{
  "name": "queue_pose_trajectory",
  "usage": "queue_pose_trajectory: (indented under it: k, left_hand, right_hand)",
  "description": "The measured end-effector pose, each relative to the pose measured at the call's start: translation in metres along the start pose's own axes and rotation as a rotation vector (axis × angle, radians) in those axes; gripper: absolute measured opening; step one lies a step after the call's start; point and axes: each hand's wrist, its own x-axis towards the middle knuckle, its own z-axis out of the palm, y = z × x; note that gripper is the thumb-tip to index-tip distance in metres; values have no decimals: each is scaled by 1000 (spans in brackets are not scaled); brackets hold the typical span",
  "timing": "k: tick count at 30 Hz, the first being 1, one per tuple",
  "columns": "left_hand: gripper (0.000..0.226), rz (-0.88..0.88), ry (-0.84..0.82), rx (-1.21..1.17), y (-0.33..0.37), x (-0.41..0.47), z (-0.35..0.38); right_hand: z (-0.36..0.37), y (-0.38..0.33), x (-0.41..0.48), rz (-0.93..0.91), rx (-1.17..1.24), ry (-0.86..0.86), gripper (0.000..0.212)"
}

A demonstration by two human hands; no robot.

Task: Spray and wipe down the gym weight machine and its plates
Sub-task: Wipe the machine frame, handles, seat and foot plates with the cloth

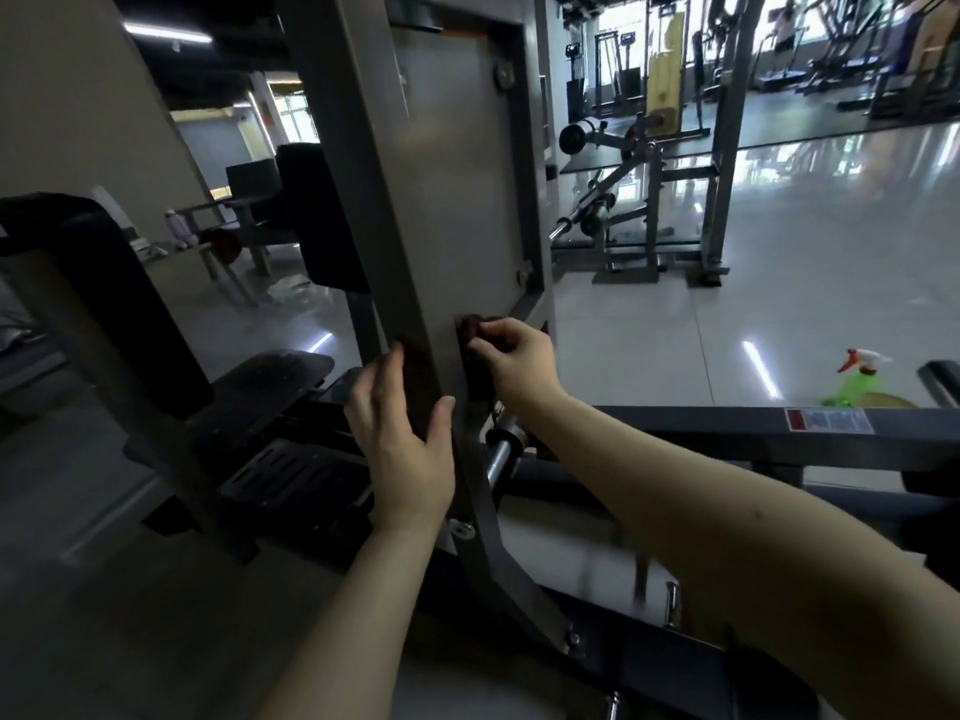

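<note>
Here, my left hand (405, 439) presses a cloth (415, 368) flat against the post (384, 210). My right hand (514, 356) pinches its other end.

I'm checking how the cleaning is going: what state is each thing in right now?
cloth: wrapped round the machine's upright post, held by both hands
left hand: straight fingers pressing the cloth to the post
right hand: fingers curled, pinching the cloth
spray bottle: set aside at right, untouched
</note>
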Motion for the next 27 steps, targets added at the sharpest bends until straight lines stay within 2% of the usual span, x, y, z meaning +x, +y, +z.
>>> queue_pose_trajectory:
  k: [2,4,9,12,14,20,24,27]
  left_hand:
    - [75,18,0,5,-1,1,0]
    - [75,9,-11,17,-2,3,-1]
    - [77,-8,-32,3,-4,0,-4]
    - [76,-13,-23,-5,-3,0,-1]
    - [75,3,-3,3,-3,0,0]
    - [74,59,32,-11,-8,0,3]
    - [71,125,61,25,-13,-3,7]
    - [68,133,78,56,-16,-3,11]
  right_hand:
    - [-15,-5,6,-33,1,22,20]
    - [-27,-11,19,-141,-60,47,24]
    - [-34,12,4,-241,-650,-327,45]
    - [-38,25,-15,-466,-726,-427,49]
    - [-38,24,-18,-544,-757,-484,50]
    - [-40,28,13,-681,-758,-499,39]
    - [-48,47,47,-652,-799,-395,31]
    - [-55,63,80,-558,-844,-317,35]
